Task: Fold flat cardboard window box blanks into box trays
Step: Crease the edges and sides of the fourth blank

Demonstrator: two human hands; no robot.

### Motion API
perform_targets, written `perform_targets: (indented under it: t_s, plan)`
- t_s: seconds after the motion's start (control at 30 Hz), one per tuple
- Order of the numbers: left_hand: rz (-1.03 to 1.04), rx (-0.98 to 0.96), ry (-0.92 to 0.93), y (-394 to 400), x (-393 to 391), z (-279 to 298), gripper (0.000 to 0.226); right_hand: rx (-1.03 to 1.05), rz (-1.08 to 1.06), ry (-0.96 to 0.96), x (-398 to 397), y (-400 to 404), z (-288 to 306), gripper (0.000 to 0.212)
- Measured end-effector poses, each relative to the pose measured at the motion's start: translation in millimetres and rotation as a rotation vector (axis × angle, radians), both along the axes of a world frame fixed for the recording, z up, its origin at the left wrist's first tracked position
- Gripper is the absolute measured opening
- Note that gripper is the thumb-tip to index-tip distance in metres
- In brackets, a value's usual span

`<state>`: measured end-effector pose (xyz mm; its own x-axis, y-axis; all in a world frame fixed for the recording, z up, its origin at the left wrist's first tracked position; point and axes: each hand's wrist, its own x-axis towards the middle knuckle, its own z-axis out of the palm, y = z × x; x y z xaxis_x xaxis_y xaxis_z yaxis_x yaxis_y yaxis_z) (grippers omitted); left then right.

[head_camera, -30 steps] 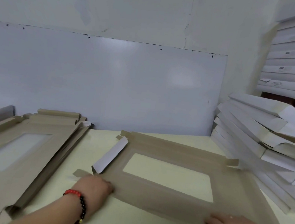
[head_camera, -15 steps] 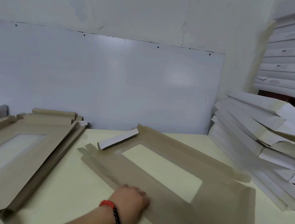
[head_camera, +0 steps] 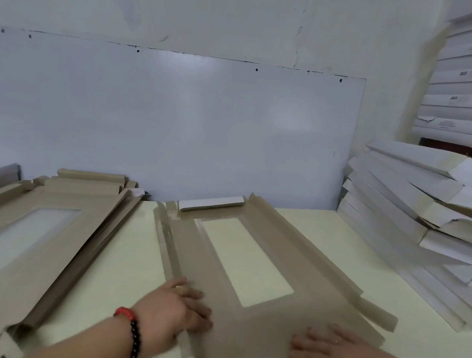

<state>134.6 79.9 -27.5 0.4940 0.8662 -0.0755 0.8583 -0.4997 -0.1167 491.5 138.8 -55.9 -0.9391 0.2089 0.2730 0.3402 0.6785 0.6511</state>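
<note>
A flat brown cardboard window box blank (head_camera: 309, 273) lies on the pale table, its long side running away from me and its clear window in the middle. A white-faced end flap (head_camera: 211, 203) stands folded up at its far end. My left hand (head_camera: 173, 313), with a red and black bead bracelet on the wrist, rests with straight fingers on the blank's near left strip. My right hand (head_camera: 325, 351) lies flat on the blank's near end.
A stack of brown window blanks (head_camera: 24, 231) lies at the left. Finished white boxes (head_camera: 413, 223) are piled at the right, with more boxes (head_camera: 471, 85) stacked high behind them. A grey board (head_camera: 163, 121) leans against the wall behind the table (head_camera: 119, 257).
The blank has turned from lying crosswise to lying lengthwise away from me. My left hand moved right along its edge, and my right hand now lies flat on its near end.
</note>
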Motion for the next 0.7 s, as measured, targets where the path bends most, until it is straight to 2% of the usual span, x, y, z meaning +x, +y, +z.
perform_targets:
  t_s: [0.07,0.1,0.13,0.2,0.3,0.37,0.47,0.57,0.63,0.7]
  plan:
    - [0.045,-0.002,0.079,3,-9,4,0.058,-0.677,-0.172,-0.026,2,4,25,0.039]
    - [0.049,-0.019,0.086,3,-10,4,0.059,-0.718,-0.115,0.111,8,9,26,0.043]
    - [0.064,-0.05,0.079,5,-11,2,0.059,-0.699,-0.116,0.16,14,11,26,0.051]
    - [0.158,-0.112,0.068,7,-14,-1,0.061,-0.706,-0.243,0.186,15,14,19,0.044]
    - [0.218,-0.381,0.168,8,9,6,0.071,-0.602,-0.377,0.102,-5,2,23,0.037]
    - [0.179,-0.513,0.26,7,36,7,0.065,-0.549,-0.389,0.109,-18,-5,24,0.044]
    - [0.202,-0.412,0.241,-1,64,-4,0.048,-0.512,-0.39,0.06,-33,-18,13,0.049]
    - [0.227,-0.269,0.165,-16,69,-2,0.038,-0.588,-0.313,0.053,-37,-27,14,0.038]
    - [0.243,-0.242,0.082,-23,65,2,0.031,-0.784,-0.305,0.057,-32,-26,26,0.033]
    - [0.259,-0.229,0.036,-27,60,3,0.025,-0.805,-0.119,0.174,-13,-14,14,0.041]
